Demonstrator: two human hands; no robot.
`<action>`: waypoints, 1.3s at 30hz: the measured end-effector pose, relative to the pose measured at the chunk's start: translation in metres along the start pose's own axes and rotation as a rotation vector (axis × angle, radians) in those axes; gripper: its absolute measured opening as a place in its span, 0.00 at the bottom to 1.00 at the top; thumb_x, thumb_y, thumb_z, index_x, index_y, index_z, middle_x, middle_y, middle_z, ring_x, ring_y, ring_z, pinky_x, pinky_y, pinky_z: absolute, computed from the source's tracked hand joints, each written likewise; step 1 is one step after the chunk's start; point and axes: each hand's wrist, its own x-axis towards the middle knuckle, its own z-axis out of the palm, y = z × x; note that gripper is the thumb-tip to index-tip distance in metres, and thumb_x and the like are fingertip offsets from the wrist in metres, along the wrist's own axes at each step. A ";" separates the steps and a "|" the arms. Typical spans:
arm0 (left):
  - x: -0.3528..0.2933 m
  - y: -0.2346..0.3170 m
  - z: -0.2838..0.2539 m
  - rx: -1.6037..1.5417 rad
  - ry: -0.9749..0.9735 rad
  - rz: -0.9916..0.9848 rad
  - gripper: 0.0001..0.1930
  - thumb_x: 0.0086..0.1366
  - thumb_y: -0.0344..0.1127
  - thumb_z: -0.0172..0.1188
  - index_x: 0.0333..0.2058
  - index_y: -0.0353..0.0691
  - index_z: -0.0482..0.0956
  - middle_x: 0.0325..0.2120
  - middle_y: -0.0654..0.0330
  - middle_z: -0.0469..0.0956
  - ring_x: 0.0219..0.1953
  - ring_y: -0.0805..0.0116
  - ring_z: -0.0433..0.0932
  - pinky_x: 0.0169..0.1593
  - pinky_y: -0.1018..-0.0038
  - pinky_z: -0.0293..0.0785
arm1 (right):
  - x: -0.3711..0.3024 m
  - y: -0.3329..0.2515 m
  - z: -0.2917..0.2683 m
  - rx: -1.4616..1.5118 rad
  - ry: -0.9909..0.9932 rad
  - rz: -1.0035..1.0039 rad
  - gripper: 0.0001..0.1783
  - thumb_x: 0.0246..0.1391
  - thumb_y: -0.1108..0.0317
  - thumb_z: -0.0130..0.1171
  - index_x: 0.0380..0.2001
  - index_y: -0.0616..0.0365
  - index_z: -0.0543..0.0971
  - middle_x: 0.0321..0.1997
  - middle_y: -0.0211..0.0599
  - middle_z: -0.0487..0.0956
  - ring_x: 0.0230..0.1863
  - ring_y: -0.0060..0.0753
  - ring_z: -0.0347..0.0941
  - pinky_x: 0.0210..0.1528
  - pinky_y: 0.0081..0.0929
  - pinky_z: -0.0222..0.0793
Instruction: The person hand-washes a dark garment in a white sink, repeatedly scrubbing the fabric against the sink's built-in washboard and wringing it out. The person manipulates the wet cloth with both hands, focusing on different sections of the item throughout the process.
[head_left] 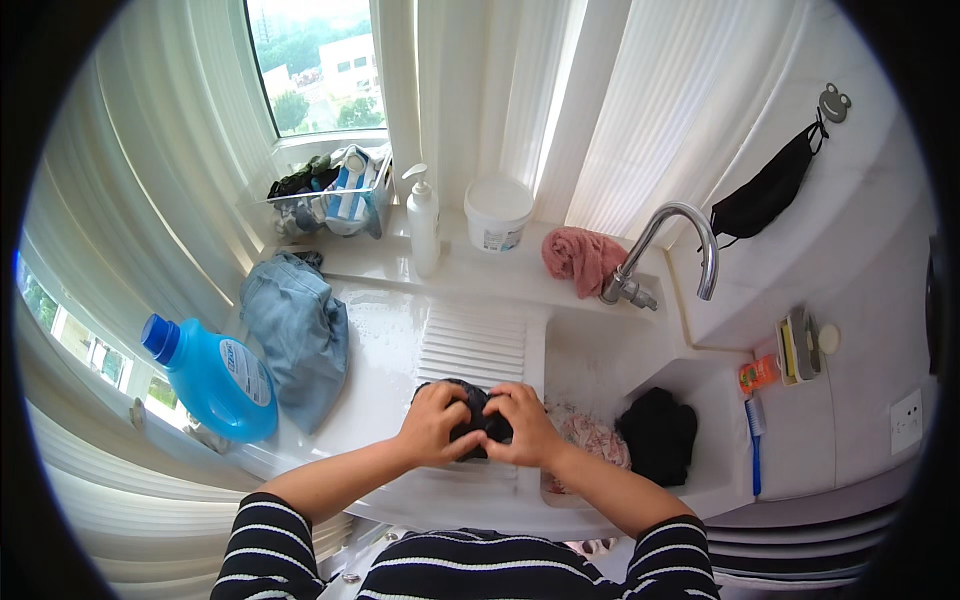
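Observation:
Both hands press a bunched black cloth [470,400] onto the ribbed washboard [470,345] beside the basin. My left hand [432,425] grips its left side with curled fingers, and my right hand [525,425] clasps the right side, the two sets of fingertips nearly meeting over it. What kind of garment the cloth is cannot be made out. Just right of my right hand, in the sink basin [580,355], lie a pink patterned cloth [597,442] and a black garment [658,436].
Left on the counter are light blue jeans-like clothing [293,330] and a blue detergent jug [222,380]. Behind stand a white pump bottle [423,225], a white tub [498,212], a clear bin [345,195] and a pink towel [580,258]. A curved faucet [690,215] overhangs the basin; a blue brush [755,445] hangs right.

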 end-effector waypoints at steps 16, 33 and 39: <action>0.002 -0.020 0.011 0.017 -0.044 -0.196 0.22 0.55 0.55 0.68 0.32 0.40 0.77 0.45 0.50 0.75 0.51 0.46 0.71 0.54 0.50 0.63 | -0.003 0.020 0.008 -0.067 -0.092 0.003 0.30 0.38 0.49 0.71 0.45 0.47 0.77 0.67 0.49 0.64 0.68 0.58 0.56 0.67 0.55 0.52; -0.028 0.006 0.015 0.076 -0.024 -0.129 0.23 0.54 0.54 0.68 0.38 0.43 0.77 0.53 0.47 0.69 0.59 0.37 0.63 0.58 0.46 0.61 | -0.024 0.006 -0.006 -0.123 -0.073 -0.190 0.25 0.36 0.52 0.73 0.36 0.51 0.77 0.61 0.50 0.67 0.65 0.55 0.60 0.65 0.53 0.57; 0.010 -0.039 0.047 0.175 -0.084 -0.241 0.18 0.56 0.53 0.65 0.29 0.43 0.77 0.39 0.57 0.75 0.46 0.52 0.71 0.45 0.55 0.65 | 0.012 0.050 0.026 -0.138 -0.039 -0.040 0.22 0.31 0.55 0.70 0.31 0.52 0.78 0.46 0.44 0.76 0.50 0.51 0.71 0.53 0.49 0.64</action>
